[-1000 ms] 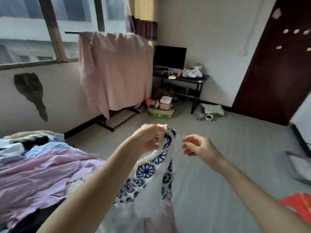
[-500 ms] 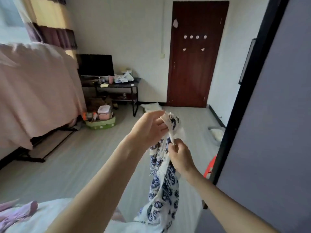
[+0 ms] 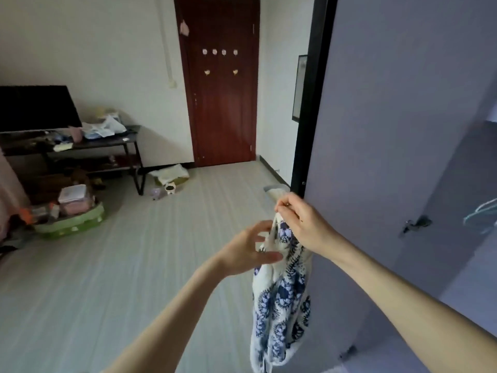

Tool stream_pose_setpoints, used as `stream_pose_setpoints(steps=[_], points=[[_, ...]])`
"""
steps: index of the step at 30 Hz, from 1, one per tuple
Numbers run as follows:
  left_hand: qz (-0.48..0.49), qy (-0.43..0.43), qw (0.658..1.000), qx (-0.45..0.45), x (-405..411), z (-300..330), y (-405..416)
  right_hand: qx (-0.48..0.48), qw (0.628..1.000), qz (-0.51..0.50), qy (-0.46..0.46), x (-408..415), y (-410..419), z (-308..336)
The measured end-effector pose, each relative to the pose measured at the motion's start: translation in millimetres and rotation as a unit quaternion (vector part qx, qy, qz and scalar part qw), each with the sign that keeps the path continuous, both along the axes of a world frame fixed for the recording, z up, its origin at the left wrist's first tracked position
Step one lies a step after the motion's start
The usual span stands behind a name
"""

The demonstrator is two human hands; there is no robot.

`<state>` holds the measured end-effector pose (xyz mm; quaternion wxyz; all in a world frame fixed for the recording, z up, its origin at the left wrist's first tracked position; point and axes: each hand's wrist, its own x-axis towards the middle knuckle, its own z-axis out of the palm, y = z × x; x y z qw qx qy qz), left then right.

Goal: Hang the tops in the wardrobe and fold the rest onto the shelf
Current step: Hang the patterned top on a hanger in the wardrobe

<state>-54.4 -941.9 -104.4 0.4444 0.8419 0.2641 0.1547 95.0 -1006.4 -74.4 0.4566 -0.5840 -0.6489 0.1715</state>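
Right hand pinches the top by its upper edge; it hangs straight down toward 6 o'clock. Left hand, fingers spread, touches it from 9 o'clock. Hangers wait at 3 o'clock, nearer the right hand.

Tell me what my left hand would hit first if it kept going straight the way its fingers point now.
Most likely the blue-and-white patterned garment hanging from your right hand. Your left hand is open, fingers aimed right at the cloth, about touching it, though depth is hard to judge.
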Motion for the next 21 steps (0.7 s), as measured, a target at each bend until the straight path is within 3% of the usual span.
stream_pose_setpoints(steps=[5,12,14,18,21], points=[[-0.023,-0.08,0.997,0.002,37,-12,-17,-0.058,0.997,-0.023,0.052,23,-37,9],[0.043,-0.101,0.978,0.175,90,-2,-39,-0.068,0.98,-0.17,-0.072,63,-102,0],[0.035,-0.109,0.971,0.209,109,5,-53,-0.064,0.956,-0.258,-0.128,80,-125,-7],[-0.008,-0.132,0.963,0.235,147,20,-88,-0.054,0.869,-0.428,-0.245,115,-173,-21],[0.003,-0.158,0.965,0.207,173,31,-97,-0.135,0.827,-0.486,-0.248,145,-206,-34]])
